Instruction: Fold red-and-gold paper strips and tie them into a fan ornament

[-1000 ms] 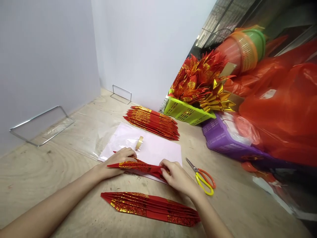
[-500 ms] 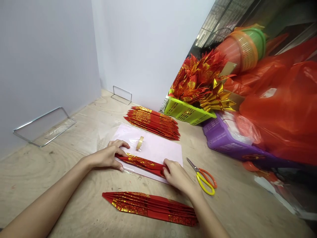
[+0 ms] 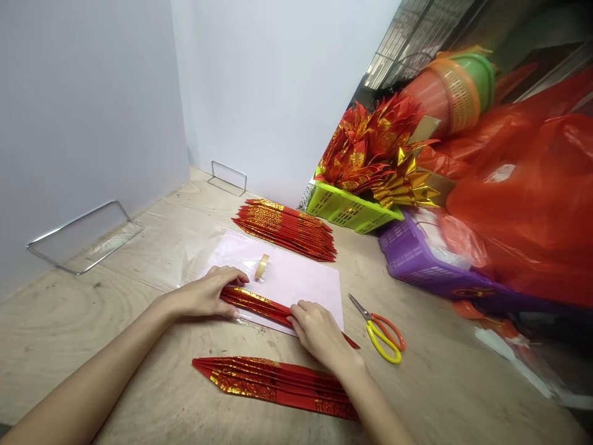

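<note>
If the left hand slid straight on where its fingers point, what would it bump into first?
Besides the red folded paper it touches, the left hand would probably meet the tape roll first, though depth is unclear.

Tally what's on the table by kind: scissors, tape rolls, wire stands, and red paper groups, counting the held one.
Scissors: 1
Tape roll: 1
Wire stands: 2
Red paper groups: 3 (far stack, held strip, near stack)
Total: 7
</note>
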`<act>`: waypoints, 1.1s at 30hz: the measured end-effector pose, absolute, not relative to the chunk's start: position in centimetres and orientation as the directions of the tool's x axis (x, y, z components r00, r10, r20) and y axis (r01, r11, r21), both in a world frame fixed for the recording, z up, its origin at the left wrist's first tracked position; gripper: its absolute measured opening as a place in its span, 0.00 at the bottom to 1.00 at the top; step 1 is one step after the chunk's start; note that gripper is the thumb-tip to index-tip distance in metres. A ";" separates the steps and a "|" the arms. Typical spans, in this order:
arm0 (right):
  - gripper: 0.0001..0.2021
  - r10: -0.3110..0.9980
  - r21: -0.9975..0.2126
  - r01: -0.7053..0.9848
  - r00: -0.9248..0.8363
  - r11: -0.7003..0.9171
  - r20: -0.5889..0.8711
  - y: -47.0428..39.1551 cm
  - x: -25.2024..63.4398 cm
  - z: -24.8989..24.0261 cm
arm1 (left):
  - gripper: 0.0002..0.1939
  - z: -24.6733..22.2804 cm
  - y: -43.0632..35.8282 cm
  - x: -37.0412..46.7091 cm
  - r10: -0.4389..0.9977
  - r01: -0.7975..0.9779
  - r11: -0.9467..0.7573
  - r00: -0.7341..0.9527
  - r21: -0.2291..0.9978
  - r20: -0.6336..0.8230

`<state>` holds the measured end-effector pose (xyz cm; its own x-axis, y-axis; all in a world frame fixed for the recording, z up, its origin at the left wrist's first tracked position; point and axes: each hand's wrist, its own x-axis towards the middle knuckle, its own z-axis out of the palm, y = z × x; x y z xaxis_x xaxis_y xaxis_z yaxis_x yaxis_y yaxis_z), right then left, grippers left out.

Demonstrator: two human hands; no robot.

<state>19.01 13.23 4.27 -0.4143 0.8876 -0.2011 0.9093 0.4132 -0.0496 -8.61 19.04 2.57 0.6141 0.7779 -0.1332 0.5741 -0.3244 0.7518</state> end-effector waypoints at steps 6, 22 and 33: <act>0.10 0.872 -0.008 0.881 -0.468 0.472 -0.144 13.0 18.4 3.6 | 0.24 1.2 19.1 -8.3 0.783 0.562 -0.351 0.615 0.749 -0.095; 0.11 0.886 -0.187 0.867 -0.462 0.463 0.050 15.5 19.4 3.9 | 0.04 1.5 19.1 -8.2 0.737 0.567 -0.511 0.676 0.646 -0.012; 0.11 0.928 0.059 0.935 -0.353 0.348 0.118 29.1 17.6 1.4 | 0.13 1.6 18.7 -8.1 0.678 0.486 -0.611 0.728 0.625 0.097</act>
<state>17.56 29.09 1.44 -0.3531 0.9281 0.1180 0.9355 0.3484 0.0590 -8.13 18.71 1.57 0.7282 0.6785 0.0968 0.4862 -0.6109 0.6248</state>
